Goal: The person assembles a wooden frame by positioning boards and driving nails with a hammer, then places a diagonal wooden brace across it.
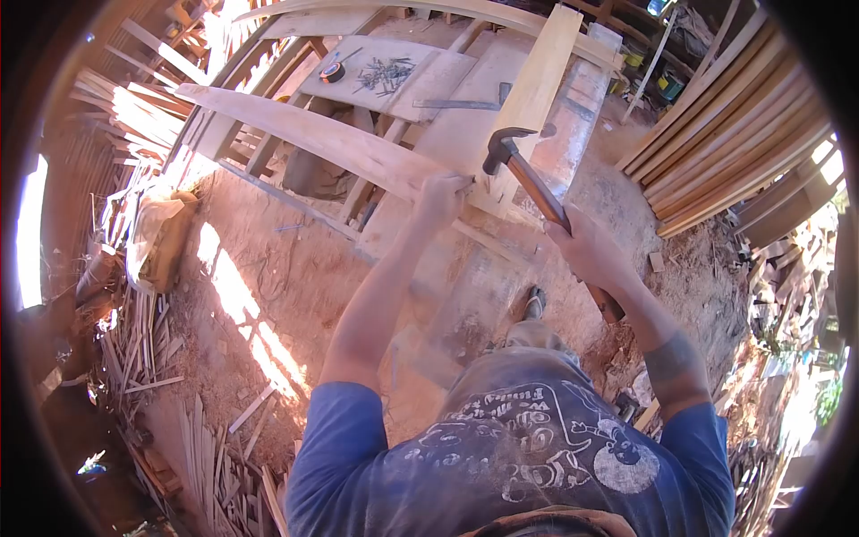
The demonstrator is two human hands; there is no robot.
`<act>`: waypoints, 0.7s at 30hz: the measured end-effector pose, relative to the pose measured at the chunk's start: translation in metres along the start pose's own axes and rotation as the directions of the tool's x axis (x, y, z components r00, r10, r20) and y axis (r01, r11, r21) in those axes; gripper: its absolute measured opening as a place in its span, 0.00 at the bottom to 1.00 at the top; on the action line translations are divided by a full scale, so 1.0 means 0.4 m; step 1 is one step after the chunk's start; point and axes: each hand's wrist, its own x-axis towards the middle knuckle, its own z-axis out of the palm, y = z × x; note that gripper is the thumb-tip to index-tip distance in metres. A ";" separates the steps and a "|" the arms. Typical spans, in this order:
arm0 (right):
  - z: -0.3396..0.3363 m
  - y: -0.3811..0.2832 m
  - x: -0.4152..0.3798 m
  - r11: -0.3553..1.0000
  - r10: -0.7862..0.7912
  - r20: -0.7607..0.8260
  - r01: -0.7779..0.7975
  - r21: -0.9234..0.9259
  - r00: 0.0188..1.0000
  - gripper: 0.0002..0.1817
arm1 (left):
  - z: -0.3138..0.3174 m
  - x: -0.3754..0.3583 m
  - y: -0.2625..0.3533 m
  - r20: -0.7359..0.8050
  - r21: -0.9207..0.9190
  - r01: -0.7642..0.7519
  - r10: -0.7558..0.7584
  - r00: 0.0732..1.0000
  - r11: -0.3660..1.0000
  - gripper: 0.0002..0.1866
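Observation:
My right hand (588,243) is wrapped round the wooden handle of a claw hammer (535,186). The hammer's dark head is raised close to the end of a pale straight plank (542,76). My left hand (440,199) is closed at the near end of a long, curved, tapering board (309,134), close to where it meets the straight plank. A small dark tip shows at the left fingertips, too small to name. Both boards lie over a wooden frame bench (349,192).
On the bench lie a heap of nails (386,74), a tape measure (332,72) and a metal square (456,105). Long boards (734,134) lean at the right. Wood strips (210,456) and a sack (161,237) stand at the left. Sawdust covers the ground.

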 end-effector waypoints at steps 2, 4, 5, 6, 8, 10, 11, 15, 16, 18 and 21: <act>0.008 0.038 -0.019 0.999 0.005 -0.065 -0.008 -0.036 0.998 0.21 | -0.021 0.000 -0.019 0.160 -0.057 0.065 -0.055 0.986 0.996 0.10; 0.025 0.072 -0.014 0.999 -0.032 -0.140 0.027 -0.033 0.990 0.18 | -0.030 0.056 -0.055 0.246 -0.196 0.239 -0.189 0.951 0.951 0.12; 0.046 0.097 -0.021 0.999 -0.050 -0.166 0.050 -0.007 0.985 0.16 | -0.022 0.087 -0.078 0.286 -0.307 0.388 -0.305 0.909 0.869 0.13; 0.057 0.107 -0.031 0.999 -0.050 -0.170 0.052 0.011 0.984 0.15 | -0.008 0.115 -0.104 0.338 -0.408 0.522 -0.407 0.849 0.749 0.15; 0.083 0.110 -0.048 0.998 -0.030 -0.158 0.038 0.045 0.987 0.13 | 0.087 0.203 -0.162 0.259 -0.254 0.458 -0.396 0.881 0.852 0.25; 0.094 0.112 -0.052 0.997 -0.009 -0.137 0.019 0.069 0.991 0.13 | 0.131 0.243 -0.142 0.321 -0.274 0.456 -0.366 0.873 0.847 0.33; 0.093 0.113 -0.053 0.997 -0.007 -0.131 0.017 0.076 0.991 0.13 | 0.133 0.250 -0.112 0.420 -0.372 0.491 -0.329 0.846 0.788 0.36; -0.046 -0.062 -0.115 0.994 0.045 -0.220 -0.022 0.104 0.974 0.13 | 0.210 0.278 -0.159 0.581 -0.441 0.577 -0.271 0.767 0.687 0.38; -0.086 -0.090 -0.121 0.985 -0.098 -0.308 0.136 0.103 0.946 0.12 | 0.222 0.281 -0.183 0.605 -0.429 0.596 -0.273 0.747 0.679 0.38; -0.146 -0.159 -0.123 0.906 -0.316 -0.480 0.411 0.105 0.818 0.11 | 0.250 0.266 -0.228 0.659 -0.400 0.637 -0.277 0.699 0.659 0.38; -0.162 -0.259 -0.107 0.807 -0.307 -0.640 0.549 0.217 0.704 0.10 | 0.242 0.259 -0.211 0.697 -0.546 0.683 -0.188 0.692 0.485 0.39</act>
